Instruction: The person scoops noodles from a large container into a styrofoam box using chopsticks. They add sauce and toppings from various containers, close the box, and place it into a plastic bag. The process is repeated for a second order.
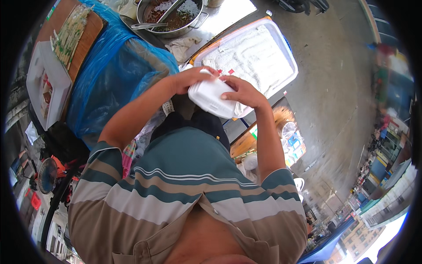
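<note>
Both hands are at a white foam takeaway box (211,94), which looks closed and is tilted in front of my body. My left hand (194,78) holds its far left edge, the fingers lying over the top. My right hand (245,92) grips the right side, thumb on the lid and fingers bent near the far edge. Just beyond the hands, a large clear plastic tub (293,62) holds a white cloth (254,56). Small red marks (231,71) show near my right fingertips. What the box contains is hidden.
Blue plastic sheeting (108,79) covers the left side. A divided metal pot (171,31) with sauces and a ladle (148,25) stands at the top. Skewers (71,36) lie on a wooden board beside a white foam container (61,82). A wooden table (245,142) is at right.
</note>
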Demonstrator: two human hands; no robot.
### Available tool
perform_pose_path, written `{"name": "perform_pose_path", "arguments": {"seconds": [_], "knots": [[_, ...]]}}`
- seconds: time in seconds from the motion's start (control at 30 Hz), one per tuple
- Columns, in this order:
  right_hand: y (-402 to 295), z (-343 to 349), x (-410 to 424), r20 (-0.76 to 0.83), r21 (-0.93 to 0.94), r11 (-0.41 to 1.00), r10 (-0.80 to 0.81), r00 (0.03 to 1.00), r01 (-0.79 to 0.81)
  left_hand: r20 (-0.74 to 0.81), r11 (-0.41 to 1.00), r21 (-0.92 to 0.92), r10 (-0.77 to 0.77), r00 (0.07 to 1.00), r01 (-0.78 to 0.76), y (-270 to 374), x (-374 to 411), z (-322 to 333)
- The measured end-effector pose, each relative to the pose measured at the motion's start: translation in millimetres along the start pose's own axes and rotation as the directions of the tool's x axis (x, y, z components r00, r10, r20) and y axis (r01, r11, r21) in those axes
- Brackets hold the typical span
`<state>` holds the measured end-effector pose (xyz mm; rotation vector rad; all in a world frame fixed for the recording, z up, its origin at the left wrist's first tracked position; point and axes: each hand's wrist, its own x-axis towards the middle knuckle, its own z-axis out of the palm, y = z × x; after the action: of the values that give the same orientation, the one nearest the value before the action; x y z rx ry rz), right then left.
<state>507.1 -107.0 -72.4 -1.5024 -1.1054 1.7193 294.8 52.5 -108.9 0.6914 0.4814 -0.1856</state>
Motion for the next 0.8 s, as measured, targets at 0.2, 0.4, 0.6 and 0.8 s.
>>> {"name": "perform_pose_path", "arguments": {"seconds": [0.2,0.4,0.6,0.8], "knots": [[21,-9,18,-0.292,0.44,0.898,0.129,0.948,0.013,-0.174,0.933,-0.353,0.012,0.985,-0.074,-7,47,-20],[42,6,39,-0.449,0.635,0.761,0.223,0.865,0.133,-0.317,0.902,-0.356,0.128,0.94,-0.243,-54,81,-3],[71,-4,43,-0.568,0.456,0.888,0.235,0.789,0.065,-0.251,0.89,-0.393,0.138,0.958,-0.231,-61,94,-4],[118,-54,35,-0.649,0.324,0.946,0.238,0.723,-0.021,-0.278,0.962,-0.263,-0.009,0.961,-0.067,-78,60,-6]]}}
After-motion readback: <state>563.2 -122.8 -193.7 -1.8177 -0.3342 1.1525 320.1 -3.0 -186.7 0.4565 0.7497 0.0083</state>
